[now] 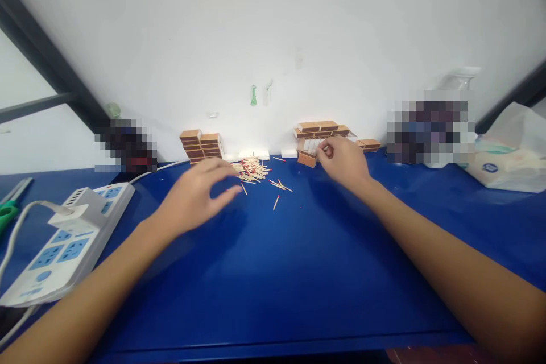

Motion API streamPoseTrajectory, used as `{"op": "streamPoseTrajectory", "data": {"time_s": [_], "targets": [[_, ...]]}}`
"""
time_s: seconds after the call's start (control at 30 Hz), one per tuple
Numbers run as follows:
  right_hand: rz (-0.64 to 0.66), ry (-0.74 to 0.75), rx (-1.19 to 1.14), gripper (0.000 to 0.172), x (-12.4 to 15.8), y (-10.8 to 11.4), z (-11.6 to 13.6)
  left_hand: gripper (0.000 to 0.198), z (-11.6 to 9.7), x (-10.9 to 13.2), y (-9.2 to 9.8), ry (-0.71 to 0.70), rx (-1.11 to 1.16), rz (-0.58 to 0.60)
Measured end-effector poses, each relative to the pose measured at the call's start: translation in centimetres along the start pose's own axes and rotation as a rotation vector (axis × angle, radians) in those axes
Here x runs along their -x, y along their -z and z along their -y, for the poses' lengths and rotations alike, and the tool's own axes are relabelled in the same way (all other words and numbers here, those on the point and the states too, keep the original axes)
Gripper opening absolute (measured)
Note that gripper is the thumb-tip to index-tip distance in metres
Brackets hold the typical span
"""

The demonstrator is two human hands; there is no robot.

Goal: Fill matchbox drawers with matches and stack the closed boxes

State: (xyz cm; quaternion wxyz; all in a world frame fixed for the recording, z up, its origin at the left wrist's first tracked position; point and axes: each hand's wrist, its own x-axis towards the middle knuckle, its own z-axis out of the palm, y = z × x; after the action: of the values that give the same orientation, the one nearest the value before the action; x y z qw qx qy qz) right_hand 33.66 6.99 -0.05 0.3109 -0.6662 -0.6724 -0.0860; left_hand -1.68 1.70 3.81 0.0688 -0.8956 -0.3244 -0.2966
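Observation:
My left hand (200,196) reaches over the blue table with thumb and fingers apart, holding nothing visible. Its fingertips are at the left side of a loose pile of matchsticks (253,170) with red heads. On the right, the fingers of my right hand (346,160) are pinched together beside a small brown matchbox (306,159); whatever lies between the fingertips is too small to make out. Behind this hand, more matchboxes (326,125) are stacked against the wall, partly hidden by it. A few single matchsticks (279,185) lie apart from the pile.
Another stack of matchboxes (200,145) stands behind my left hand. Small white trays (261,154) line the wall. A white power strip (81,244) with a plugged-in cable lies left, near green-handled scissors (9,210). A tissue pack (507,153) sits far right.

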Motion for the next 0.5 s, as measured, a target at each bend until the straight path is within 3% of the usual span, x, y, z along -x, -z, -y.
{"op": "streamPoseTrajectory", "data": {"time_s": [0.07,0.17,0.33,0.5], "targets": [[0.095,0.118,0.063,0.018,0.0,0.3,0.5,0.019,-1.4,0.8,-0.9,-0.039,0.049,0.076],[0.286,0.281,0.218,0.029,-0.1,0.4,2.8,0.021,-1.4,1.9,-2.2,-0.046,0.009,0.135],[0.38,0.299,0.391,0.031,-2.1,-1.2,7.1,0.022,-1.0,2.6,-3.0,-0.03,0.062,0.158],[0.486,0.333,0.418,0.025,-3.9,-2.2,8.8,0.02,-1.4,2.5,-2.6,-0.013,0.098,0.142]]}}
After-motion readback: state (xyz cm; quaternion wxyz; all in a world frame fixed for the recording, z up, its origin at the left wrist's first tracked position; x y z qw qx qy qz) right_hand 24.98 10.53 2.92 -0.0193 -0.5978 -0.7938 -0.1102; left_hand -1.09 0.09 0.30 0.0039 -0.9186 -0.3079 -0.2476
